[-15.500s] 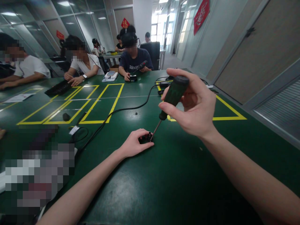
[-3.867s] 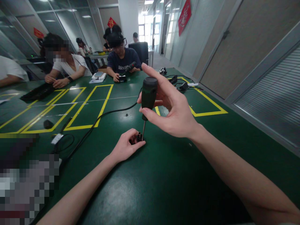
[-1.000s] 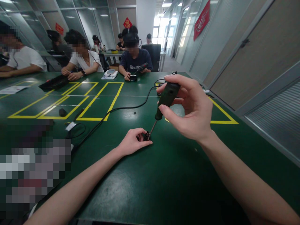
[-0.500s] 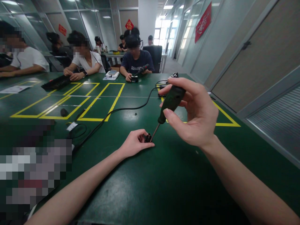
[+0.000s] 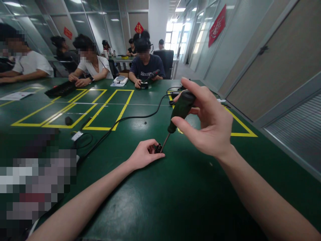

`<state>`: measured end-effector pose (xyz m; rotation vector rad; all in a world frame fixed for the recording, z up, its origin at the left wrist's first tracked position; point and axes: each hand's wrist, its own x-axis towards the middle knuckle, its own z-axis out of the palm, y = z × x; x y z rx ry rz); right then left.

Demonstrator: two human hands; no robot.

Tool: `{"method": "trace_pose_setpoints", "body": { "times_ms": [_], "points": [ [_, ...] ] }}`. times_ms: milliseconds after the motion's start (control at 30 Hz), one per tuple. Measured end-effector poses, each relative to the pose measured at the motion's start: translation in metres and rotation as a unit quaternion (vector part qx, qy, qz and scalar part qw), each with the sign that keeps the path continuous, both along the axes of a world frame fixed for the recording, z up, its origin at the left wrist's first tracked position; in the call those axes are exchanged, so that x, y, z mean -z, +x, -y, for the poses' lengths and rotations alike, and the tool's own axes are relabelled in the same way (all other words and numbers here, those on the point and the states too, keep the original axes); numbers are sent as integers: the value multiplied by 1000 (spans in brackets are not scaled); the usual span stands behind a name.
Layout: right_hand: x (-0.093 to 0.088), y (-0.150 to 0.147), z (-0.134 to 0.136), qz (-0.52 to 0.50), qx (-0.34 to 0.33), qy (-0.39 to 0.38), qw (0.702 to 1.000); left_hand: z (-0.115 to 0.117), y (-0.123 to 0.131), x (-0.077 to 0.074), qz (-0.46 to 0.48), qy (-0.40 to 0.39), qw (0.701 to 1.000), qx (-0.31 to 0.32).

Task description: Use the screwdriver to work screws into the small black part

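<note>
Near the middle of the green table (image 5: 150,201), my left hand (image 5: 142,154) pinches a small black cylindrical part (image 5: 158,148) between thumb and fingers, low against the tabletop. What exactly the part is I cannot make out. My right hand (image 5: 208,124) is closed around the dark green handle of a screwdriver (image 5: 182,106). Its thin metal shaft slants down to the left, and the tip meets the black part beside my left fingertips. Whether the tip sits in a screw is too small to tell.
A black cable (image 5: 130,117) runs across the table, with more cables behind my right hand. Yellow tape outlines (image 5: 100,128) mark the surface. A small black block (image 5: 68,121) lies at the left. Across the table, a person (image 5: 146,65) holds a tool; others sit further left.
The fingers of my right hand have shifted on the screwdriver handle, the index finger lifting slightly. My left hand and the black part stay in place.
</note>
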<state>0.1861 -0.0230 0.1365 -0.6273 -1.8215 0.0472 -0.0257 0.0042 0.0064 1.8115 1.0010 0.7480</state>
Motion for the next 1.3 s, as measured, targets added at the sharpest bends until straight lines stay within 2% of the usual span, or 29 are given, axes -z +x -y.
{"method": "trace_pose_setpoints", "body": {
  "times_ms": [100, 267, 533, 700, 867, 1067, 1233, 1300],
  "points": [
    [1, 1, 1, -3, -29, -44, 999, 0, 0, -1, -7, 7, 1000, 3],
    [2, 0, -1, -6, 18, -42, 999, -1, 0, 0, -13, 13, 1000, 5],
    [2, -1, -3, -36, -64, -74, 995, 0, 1, 0, -7, 10, 1000, 3],
    [1, -1, -4, -23, -13, -45, 999, 0, 1, -1, -5, 6, 1000, 3],
    [1, -1, -2, -11, -34, -82, 996, 0, 0, -1, -10, 6, 1000, 3],
    [3, 0, -5, -16, -11, -51, 998, 0, 1, -1, -15, 16, 1000, 3],
    [1, -1, -2, -36, -69, -87, 993, 0, 0, -1, -20, 17, 1000, 2],
    [1, -1, -1, -36, -70, -85, 993, 0, 0, -1, -22, 17, 1000, 3]
  ]
}}
